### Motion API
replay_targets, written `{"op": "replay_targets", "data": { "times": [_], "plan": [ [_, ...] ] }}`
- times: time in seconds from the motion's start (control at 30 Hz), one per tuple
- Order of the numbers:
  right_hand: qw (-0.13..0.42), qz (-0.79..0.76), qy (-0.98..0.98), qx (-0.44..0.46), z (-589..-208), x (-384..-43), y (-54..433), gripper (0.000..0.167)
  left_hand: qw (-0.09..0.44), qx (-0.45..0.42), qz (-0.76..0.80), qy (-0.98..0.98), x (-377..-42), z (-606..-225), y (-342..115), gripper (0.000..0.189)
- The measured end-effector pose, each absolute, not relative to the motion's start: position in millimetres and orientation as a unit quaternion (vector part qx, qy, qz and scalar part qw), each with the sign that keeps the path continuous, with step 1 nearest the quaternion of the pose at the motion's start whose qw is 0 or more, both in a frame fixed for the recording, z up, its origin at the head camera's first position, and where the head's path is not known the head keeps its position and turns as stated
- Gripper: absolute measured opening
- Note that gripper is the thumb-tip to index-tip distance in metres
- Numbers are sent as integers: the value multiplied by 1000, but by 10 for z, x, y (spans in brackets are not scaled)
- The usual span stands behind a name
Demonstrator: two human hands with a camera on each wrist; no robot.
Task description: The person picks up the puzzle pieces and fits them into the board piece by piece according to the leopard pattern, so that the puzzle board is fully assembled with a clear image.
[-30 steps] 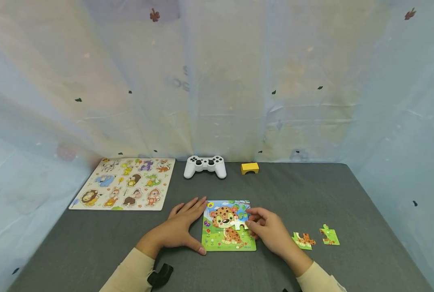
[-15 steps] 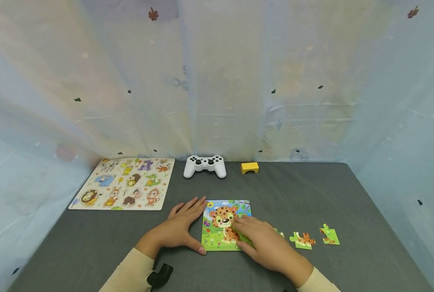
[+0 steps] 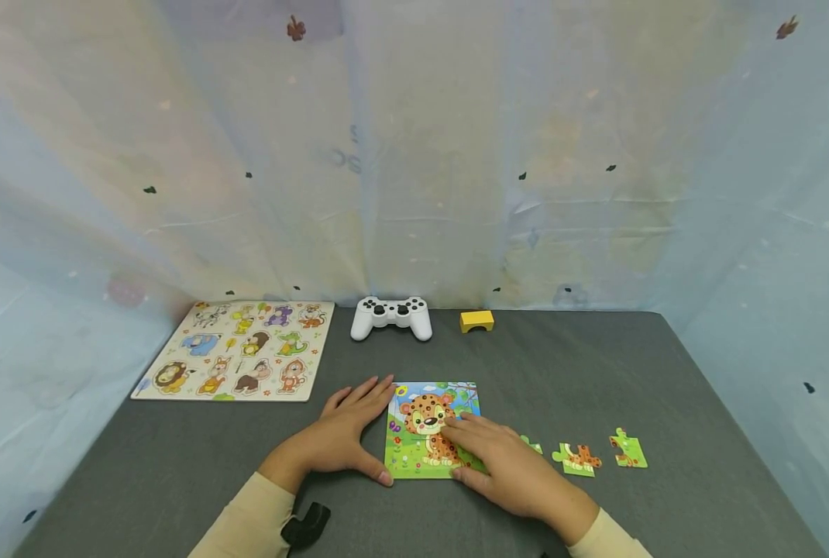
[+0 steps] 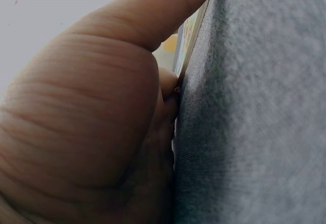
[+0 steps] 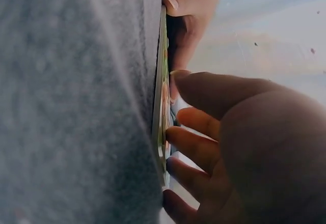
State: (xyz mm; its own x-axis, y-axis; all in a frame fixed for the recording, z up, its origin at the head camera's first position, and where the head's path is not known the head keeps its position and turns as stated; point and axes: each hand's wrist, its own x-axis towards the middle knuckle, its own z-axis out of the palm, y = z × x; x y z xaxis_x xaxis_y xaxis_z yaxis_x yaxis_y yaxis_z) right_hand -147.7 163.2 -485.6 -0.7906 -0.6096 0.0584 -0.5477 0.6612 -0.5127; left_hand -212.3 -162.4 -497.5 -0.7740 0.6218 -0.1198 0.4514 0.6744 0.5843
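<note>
A square jigsaw puzzle (image 3: 411, 463) with a cartoon leopard cub lies flat in the middle of the head view. My left hand (image 3: 345, 439) rests on the table with its fingers spread, thumb and fingertips against the puzzle's left edge. Over the puzzle's right part lies my right hand (image 3: 503, 467), its fingers fairly straight and touching the surface; what is under them is hidden. In the right wrist view, the right fingertips press the thin puzzle board (image 5: 161, 81). To the right lie a leopard-print jigsaw piece (image 3: 579, 462), a green jigsaw piece (image 3: 631, 451) and a partly covered piece (image 3: 531, 445).
A white board with animal pictures (image 3: 229, 372) lies at the back left. A white game controller (image 3: 390, 316) and a yellow arched block (image 3: 476, 321) sit along the back edge of the grey table (image 3: 561, 364). A pale curtain (image 3: 428, 155) hangs behind.
The right hand held a jigsaw piece over the puzzle's right side. It then flattened and came down on the puzzle, where it has stayed. The left hand has kept its place.
</note>
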Motion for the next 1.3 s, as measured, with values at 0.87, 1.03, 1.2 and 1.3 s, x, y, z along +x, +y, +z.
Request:
{"op": "replay_targets", "data": {
  "times": [0.87,1.03,1.2,1.3],
  "plan": [
    [32,-658,691,-297,-4811,-1411,2601,63,155,302,263,903,-2151,-4987,-1602,139],
    [-3,-663,683,-308,-4857,-1377,2893,64,159,301,265,902,-2145,-4972,-1600,139],
    [-7,-659,696,-285,-4924,-1394,3022,61,160,297,268,903,-2132,-4954,-1616,139],
    [8,-630,734,-254,-4959,-1393,3003,55,160,297,270,902,-2125,-4951,-1624,139]
  ]
}}
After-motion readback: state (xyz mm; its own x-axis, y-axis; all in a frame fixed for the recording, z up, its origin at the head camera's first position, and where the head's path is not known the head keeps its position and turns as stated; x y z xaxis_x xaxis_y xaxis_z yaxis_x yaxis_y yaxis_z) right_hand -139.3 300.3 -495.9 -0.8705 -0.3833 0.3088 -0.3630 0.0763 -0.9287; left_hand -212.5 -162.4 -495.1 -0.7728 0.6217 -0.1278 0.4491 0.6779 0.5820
